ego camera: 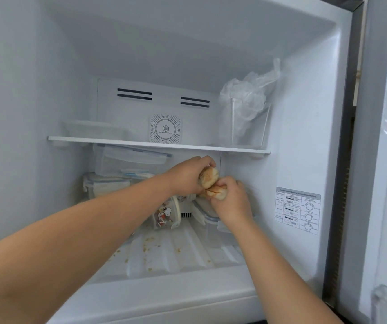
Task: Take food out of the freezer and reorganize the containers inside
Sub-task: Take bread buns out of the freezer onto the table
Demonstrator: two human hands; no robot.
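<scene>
Fingers [205,160] of the left hand [186,175] curl over the upper bun [208,176], pinching it from above. Fingers of the right hand [231,199] wrap the lower bun [215,192] from the right side. The two buns touch each other between the hands, in the lower freezer compartment just under the shelf [155,144], toward its right half.

Risks, as I judge them:
- Buns look frozen together or at least pressed. If they are being pulled apart, one could snap free suddenly and drop onto the freezer floor [176,249], which already carries crumbs.
- Grip on each bun is partial. Cold, hard surface means slip is likely.
- Directly below the hands sits a clear container with a blue clip lid [207,215], and a cartoon-print tub [166,215] lies tilted beside it. A dropped bun or a knocked wrist could tip the tub further toward the front edge of the floor.
- Left forearm passes close to the stacked lidded containers [127,160] at the back left. Pulling the arm out carelessly could drag the stack.
- Shelf edge is right above the left knuckles, so lifting straight up would hit it. Better to bring both out toward the front.
- On the shelf's right end, the clear bin with plastic bags [246,113] is well apart from the hands, so low risk.
</scene>
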